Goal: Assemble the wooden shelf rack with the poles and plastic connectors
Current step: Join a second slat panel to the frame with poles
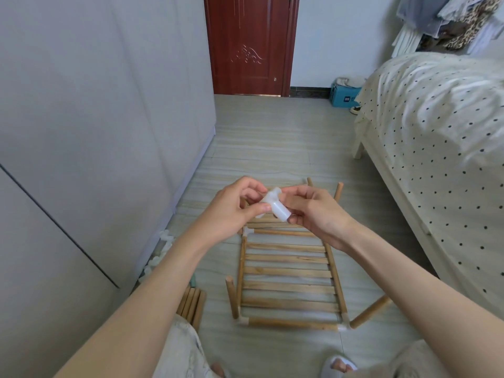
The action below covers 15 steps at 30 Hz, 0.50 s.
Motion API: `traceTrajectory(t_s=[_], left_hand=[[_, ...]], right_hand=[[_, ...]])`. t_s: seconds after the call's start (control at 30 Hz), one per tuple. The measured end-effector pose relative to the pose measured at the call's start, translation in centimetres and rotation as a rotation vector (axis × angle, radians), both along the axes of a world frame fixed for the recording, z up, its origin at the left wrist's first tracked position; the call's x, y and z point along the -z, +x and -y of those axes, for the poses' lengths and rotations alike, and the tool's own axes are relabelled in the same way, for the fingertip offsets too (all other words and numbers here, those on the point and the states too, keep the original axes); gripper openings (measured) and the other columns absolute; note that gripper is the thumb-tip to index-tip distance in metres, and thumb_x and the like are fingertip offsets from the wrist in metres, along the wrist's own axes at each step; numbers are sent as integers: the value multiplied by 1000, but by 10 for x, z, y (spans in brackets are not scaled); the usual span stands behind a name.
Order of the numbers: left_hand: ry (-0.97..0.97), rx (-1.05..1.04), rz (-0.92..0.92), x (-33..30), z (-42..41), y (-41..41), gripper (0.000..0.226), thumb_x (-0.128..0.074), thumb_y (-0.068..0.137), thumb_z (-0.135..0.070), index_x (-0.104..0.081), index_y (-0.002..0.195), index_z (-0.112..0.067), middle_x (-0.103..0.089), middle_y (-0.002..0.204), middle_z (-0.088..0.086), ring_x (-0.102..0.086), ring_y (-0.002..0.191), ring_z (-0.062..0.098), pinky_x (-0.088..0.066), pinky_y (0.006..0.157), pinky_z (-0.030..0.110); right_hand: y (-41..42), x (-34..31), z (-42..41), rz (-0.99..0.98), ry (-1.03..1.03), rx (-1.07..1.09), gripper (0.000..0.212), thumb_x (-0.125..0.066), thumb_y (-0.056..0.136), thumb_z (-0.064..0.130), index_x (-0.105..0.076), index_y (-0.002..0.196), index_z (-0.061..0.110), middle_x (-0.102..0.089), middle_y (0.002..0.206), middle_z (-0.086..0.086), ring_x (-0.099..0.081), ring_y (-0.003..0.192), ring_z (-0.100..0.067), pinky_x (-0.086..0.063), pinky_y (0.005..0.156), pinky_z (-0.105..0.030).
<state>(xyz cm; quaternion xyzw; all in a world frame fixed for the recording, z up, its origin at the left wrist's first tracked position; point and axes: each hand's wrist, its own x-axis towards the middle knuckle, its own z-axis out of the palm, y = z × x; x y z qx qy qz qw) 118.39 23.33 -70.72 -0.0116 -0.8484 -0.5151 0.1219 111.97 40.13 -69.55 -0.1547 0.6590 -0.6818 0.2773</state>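
Observation:
A translucent white plastic connector [275, 207] is held in the air between both hands. My left hand [234, 208] pinches its left end and my right hand [316, 211] pinches its lower right end. Below them a wooden slatted shelf panel [289, 279] lies flat on the floor, with white connectors at its corners and short poles standing up from them: one at the near left [232, 297], one leaning out at the near right [371, 312], two at the far side [338, 190]. My hands hide the panel's far edge.
A bundle of loose wooden poles [192, 305] lies by my left knee. Spare white connectors [163, 241] sit along the grey wardrobe [81, 159] on the left. A bed with a dotted cover [436, 132] fills the right. A red door [249, 45] stands ahead.

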Motion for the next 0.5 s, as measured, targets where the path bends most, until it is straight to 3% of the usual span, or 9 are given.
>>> traceTrajectory(t_s=[0.13,0.27,0.4,0.5], left_hand=[[-44,-1,2,4,4,2,34,-67,84,-14,-47,98,-38,-63,87,-11,-58,88,9,-45,81,29],[-73,-33,83,7,9,3,39,-66,85,-14,-47,117,-28,-62,94,-8,-57,98,10,-44,87,25],[-90,37,275,12,12,7,54,-66,86,-11,-44,134,-20,-60,96,-10,-58,90,-1,-41,74,2],[16,129,467,16,16,11,52,-63,88,-9,-45,135,-21,-61,89,-16,-58,85,-6,-44,75,9]], right_hand=[[2,1,3,35,-14,-67,18,-56,91,6,-60,107,13,-65,84,-3,-58,68,-8,-48,59,-18],[4,7,9,-38,68,-116,43,-62,85,2,-52,126,13,-65,90,-1,-60,80,-9,-48,64,-19],[9,21,16,-218,258,-152,52,-63,85,2,-47,133,14,-66,100,-6,-59,81,-8,-47,65,-15],[14,36,23,-353,370,-169,50,-64,83,0,-50,128,16,-61,99,-9,-55,83,-13,-45,69,-16]])
